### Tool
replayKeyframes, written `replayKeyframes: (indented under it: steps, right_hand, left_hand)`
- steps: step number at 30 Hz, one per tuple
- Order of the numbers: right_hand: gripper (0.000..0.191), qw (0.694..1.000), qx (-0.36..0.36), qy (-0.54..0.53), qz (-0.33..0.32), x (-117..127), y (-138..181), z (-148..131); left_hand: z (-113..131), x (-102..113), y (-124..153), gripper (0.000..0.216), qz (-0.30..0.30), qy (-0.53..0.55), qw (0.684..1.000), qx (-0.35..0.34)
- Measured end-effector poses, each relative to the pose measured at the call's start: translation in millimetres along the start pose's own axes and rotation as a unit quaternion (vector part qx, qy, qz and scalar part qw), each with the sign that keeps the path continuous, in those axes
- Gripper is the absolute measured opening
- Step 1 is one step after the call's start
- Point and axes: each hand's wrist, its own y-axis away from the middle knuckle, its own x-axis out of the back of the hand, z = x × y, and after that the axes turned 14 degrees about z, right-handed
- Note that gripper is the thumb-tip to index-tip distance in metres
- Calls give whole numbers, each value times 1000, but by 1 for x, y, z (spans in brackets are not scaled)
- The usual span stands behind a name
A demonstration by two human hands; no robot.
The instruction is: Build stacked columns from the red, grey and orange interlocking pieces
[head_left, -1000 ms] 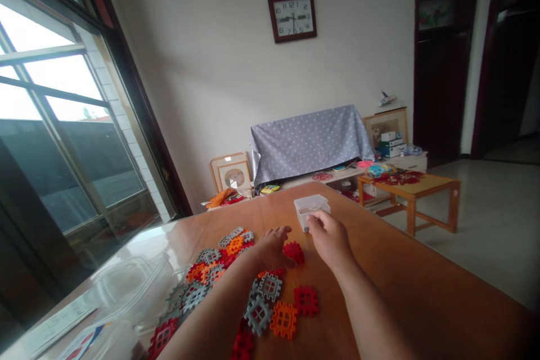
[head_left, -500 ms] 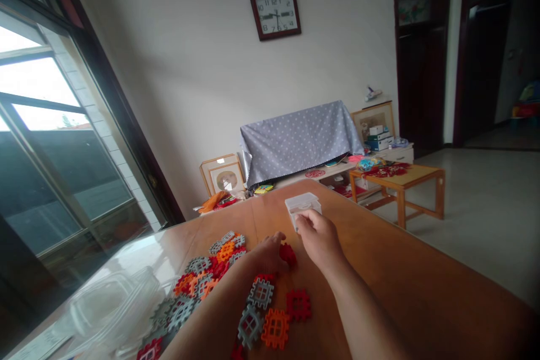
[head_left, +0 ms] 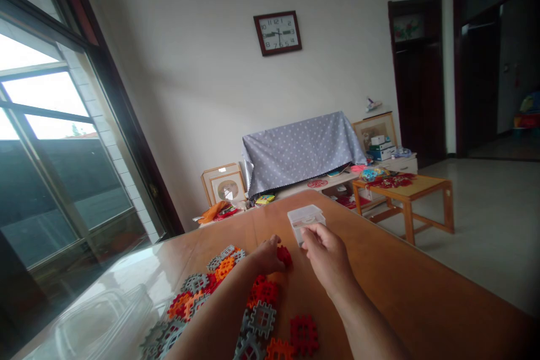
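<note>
My left hand is closed around the edge of a red toothed plastic building piece, above the wooden table. To its right, my right hand is in a pinch just in front of a small clear plastic box; what its fingertips hold, if anything, cannot be made out. Beneath and beside my left forearm lie several interlocking pieces, among them a grey one, an orange one and a red one. My forearm hides part of the pile.
A large clear plastic container stands at the table's left side. The brown wooden table runs to an edge on the right. Beyond it are a low wooden table and a cabinet with a grey dotted cloth.
The view has tilted up slightly, so the room sits lower in the picture. My left hand has shifted slightly away and left with the red piece. My right hand stays by the box.
</note>
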Motion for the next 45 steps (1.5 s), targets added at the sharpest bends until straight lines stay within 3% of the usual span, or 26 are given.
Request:
replayKeyframes:
  steps: [6,14,27,35,40,45]
  right_hand:
    - [38,1000,-3,3,5,-3,0,-1]
    - [38,1000,-20,6,-4,-6,3,-1]
    - [37,1000,-16,-2,5,-8,1,4]
    - [38,1000,-17,0,8,-7,1,2]
    - [37,1000,-19,0,8,-7,0,4]
    - [37,1000,-15,-16,10,-5,0,6]
  left_hand:
    - [-6,-6,-20,78,12,-3,1000,7]
    - [-4,-3,-21,54,2,-8,1000,-28]
    - [-7,-5,-15,72,-4,49,999,9]
    - [-6,-1,-15,52,-6,95,995,12]
    - [-5,-2,-14,55,14,106,994,19]
    - [-7,8,-9,66,70,140,987,24]
